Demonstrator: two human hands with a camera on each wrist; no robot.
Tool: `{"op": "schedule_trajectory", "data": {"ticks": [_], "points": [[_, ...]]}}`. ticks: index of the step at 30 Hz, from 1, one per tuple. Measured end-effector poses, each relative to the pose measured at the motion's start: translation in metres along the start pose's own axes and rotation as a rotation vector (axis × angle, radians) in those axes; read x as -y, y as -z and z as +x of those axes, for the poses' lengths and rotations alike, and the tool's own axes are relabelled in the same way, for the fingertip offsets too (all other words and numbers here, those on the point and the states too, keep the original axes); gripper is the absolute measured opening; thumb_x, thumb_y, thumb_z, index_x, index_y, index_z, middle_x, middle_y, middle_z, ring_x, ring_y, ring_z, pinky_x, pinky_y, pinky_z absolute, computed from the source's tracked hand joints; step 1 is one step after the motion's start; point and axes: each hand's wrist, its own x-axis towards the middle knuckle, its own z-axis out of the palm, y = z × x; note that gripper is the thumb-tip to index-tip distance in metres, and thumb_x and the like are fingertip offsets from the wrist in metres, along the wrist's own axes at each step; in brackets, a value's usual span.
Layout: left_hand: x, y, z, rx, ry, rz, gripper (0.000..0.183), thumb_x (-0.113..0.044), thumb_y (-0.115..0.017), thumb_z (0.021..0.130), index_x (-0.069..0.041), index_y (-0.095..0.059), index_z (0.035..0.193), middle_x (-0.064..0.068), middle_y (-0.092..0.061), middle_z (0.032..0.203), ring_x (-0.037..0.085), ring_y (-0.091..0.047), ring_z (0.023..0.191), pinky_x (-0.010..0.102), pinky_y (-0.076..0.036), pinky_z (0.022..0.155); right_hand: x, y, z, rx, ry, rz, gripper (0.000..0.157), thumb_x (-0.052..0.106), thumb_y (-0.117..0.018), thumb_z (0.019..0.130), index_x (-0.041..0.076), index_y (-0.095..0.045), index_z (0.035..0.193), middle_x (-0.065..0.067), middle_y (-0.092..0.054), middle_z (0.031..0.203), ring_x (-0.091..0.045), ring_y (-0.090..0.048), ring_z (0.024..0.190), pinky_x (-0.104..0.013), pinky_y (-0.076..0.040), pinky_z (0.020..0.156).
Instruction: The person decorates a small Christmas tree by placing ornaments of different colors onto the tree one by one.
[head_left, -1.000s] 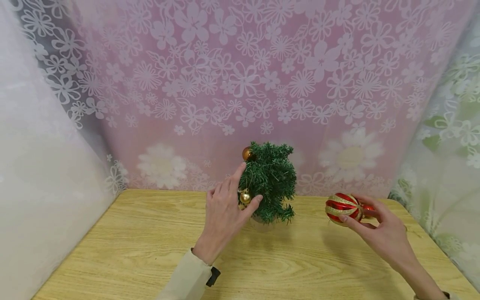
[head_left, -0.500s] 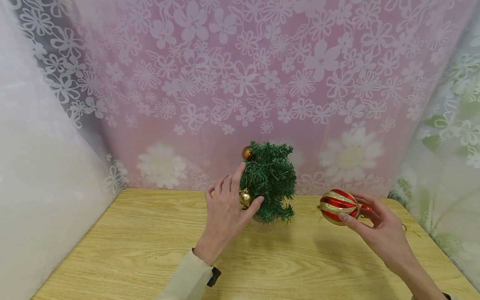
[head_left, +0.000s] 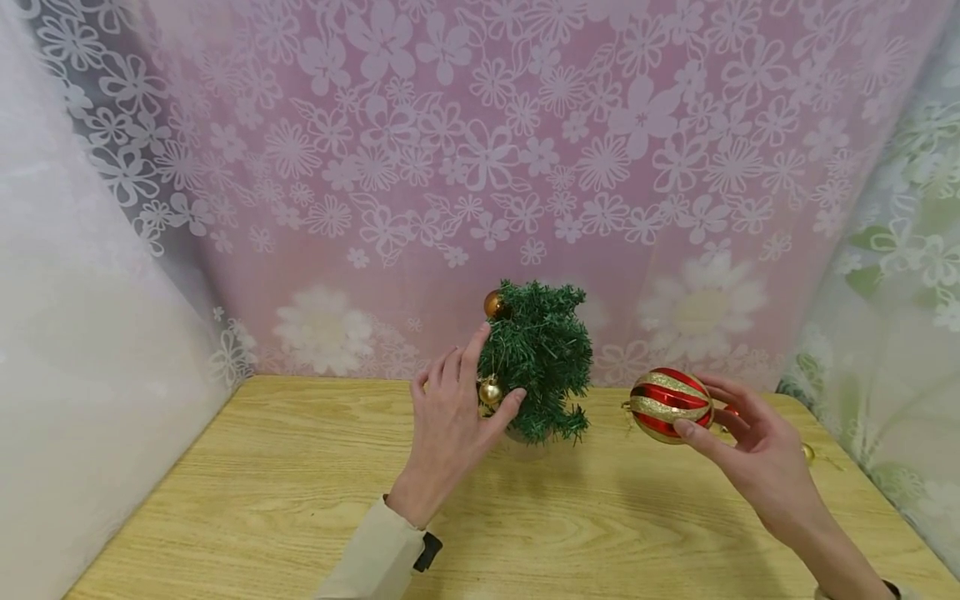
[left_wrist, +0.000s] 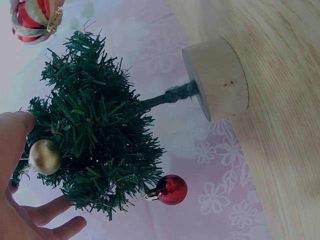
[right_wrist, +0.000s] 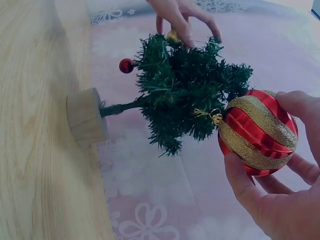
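Note:
A small artificial Christmas tree [head_left: 540, 358] stands on the table, its round wooden base [left_wrist: 222, 82] showing in both wrist views. My left hand [head_left: 447, 417] is at the tree's left side, with thumb and index finger spread and touching the foliage. Between them hangs a small gold ball [head_left: 491, 392]. An amber-looking ball [head_left: 493, 304] is near the treetop, and a red ball [left_wrist: 172, 190] hangs low on the branches. To the right of the tree, my right hand [head_left: 765, 467] holds a large red-and-gold striped bauble [head_left: 667, 406] above the table, its gold string loop [right_wrist: 206, 114] pointing toward the tree.
Beyond the right hand, a small gold ball [head_left: 807, 452] with a string lies on the wooden table [head_left: 300, 500]. A small red ball [head_left: 731, 412] is partly hidden behind the right fingers. Flower-patterned curtains [head_left: 480, 167] enclose the back and sides.
My right hand has brought the striped bauble a little left and up, nearer the tree, turning it slightly. More of the gold ball behind it shows. The left hand has barely moved.

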Motion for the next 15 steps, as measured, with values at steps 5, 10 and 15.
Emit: {"op": "schedule_trajectory", "data": {"ticks": [5, 10, 15], "points": [[-0.001, 0.001, 0.001, -0.012, 0.005, -0.043, 0.086, -0.054, -0.067, 0.094, -0.027, -0.024, 0.164, 0.008, -0.066, 0.129, 0.032, -0.062, 0.118, 0.053, -0.045, 0.094, 0.002, -0.003, -0.001, 0.006, 0.018, 0.069, 0.057, -0.011, -0.063, 0.095, 0.012, -0.052, 0.146, 0.009, -0.055, 0.136, 0.003, -0.064, 0.114, -0.018, -0.059, 0.079], [-0.004, 0.005, 0.001, -0.023, 0.015, -0.087, 0.085, -0.053, -0.067, 0.094, -0.025, -0.026, 0.163, 0.009, -0.063, 0.134, 0.031, -0.060, 0.121, 0.052, -0.045, 0.094, 0.006, -0.007, -0.003, 0.020, 0.038, 0.098, 0.057, -0.013, -0.062, 0.094, 0.010, -0.052, 0.145, 0.007, -0.057, 0.136, 0.000, -0.065, 0.113, -0.019, -0.059, 0.079], [-0.008, 0.010, -0.001, -0.089, -0.003, -0.146, 0.075, -0.049, -0.066, 0.095, -0.020, -0.038, 0.158, 0.008, -0.060, 0.139, 0.030, -0.057, 0.127, 0.054, -0.044, 0.100, 0.010, -0.011, -0.003, 0.040, 0.073, 0.097, 0.057, -0.015, -0.061, 0.094, 0.008, -0.051, 0.145, 0.006, -0.056, 0.138, -0.002, -0.065, 0.113, -0.019, -0.059, 0.079]]}}
